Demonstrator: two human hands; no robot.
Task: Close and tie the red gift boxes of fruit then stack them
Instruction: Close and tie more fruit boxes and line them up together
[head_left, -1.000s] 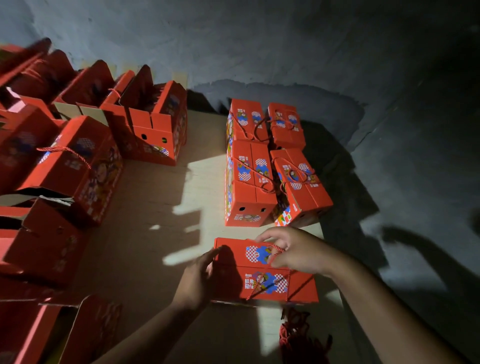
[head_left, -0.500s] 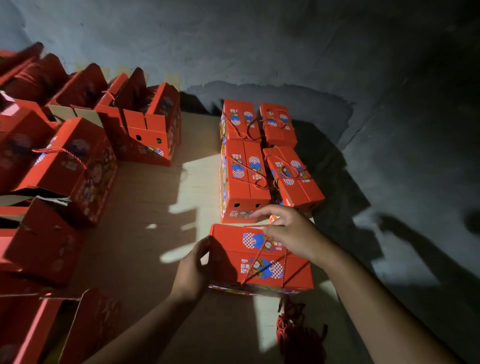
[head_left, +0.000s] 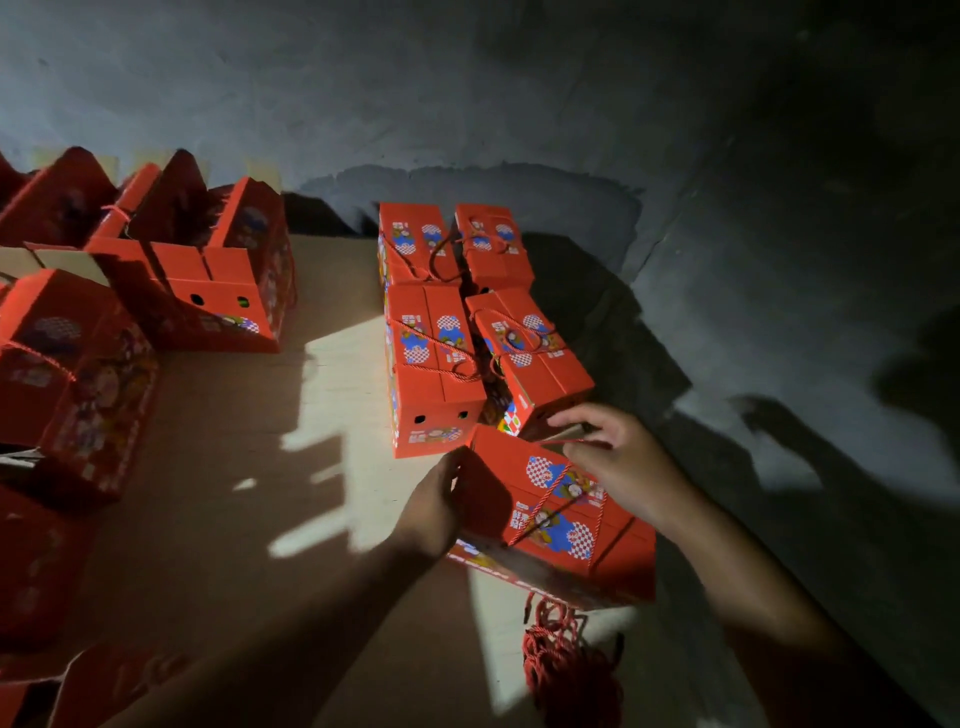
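The tied box (head_left: 558, 514) is sitting farther forward and more skewed than half a second ago: its far corner is now touching the front of the closed boxes (head_left: 462, 332), and its near right end is lifting off the cardboard sheet (head_left: 234, 467), so it is tilting.

The left hand (head_left: 434, 512) is pressing flat against the box's left end wall, fingers fairly straight; the grip there is a push, not a clasp. The right hand (head_left: 618, 457) is reaching over the far top edge with fingers curled; it is pinching the red cord (head_left: 563, 480) that crosses the lid, or hooking the edge beside it. Which of the two cannot be told.

Handling judgement: corrugated card, stiff along its edges but probably yielding on the lid flaps. With fruit inside it is likely fairly heavy and the load could shift when tilted. The cord is thin and twisted; lifting by it alone would be straining the knot. Taking hold at both end walls, low down, looks safer for stacking.

Outward: four closed, tied boxes are standing in two rows just beyond. Open boxes (head_left: 208, 291) with raised flaps are crowding the left side. A heap of spare cord (head_left: 566, 660) is lying just this side of the box. Concrete floor (head_left: 779, 312) is lying in shadow to the right.
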